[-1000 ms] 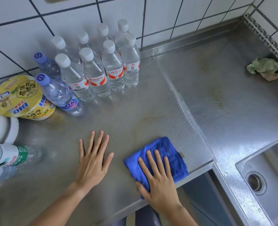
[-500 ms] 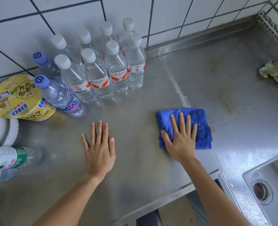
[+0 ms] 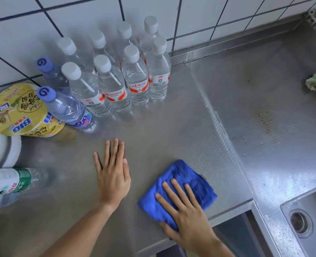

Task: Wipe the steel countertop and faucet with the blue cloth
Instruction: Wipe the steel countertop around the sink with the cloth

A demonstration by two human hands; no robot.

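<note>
Item: blue cloth — folded into a rough pad, lying flat on the steel countertop near its front edge, at about 5 o'clock in the view; soft and limp, judged light, likely to bunch or slide under a push unless pressed evenly; best held by a flat palm over its middle, not pinched at a corner. Right hand lay on the near half of the cloth, fingers straight and spread, pressing down without curling round it. Left hand rested flat on bare steel just to the cloth's 9 o'clock, fingers straight and together, holding nothing; judged a brace. Water bottles stood clustered at 11 o'clock against the tiled wall; the yellow noodle cup lay at 9 o'clock; both light, easily knocked by a wide stroke. Brown stains showed at 3 o'clock — not yet wiped. Sink at 4 o'clock; faucet not in view.
</note>
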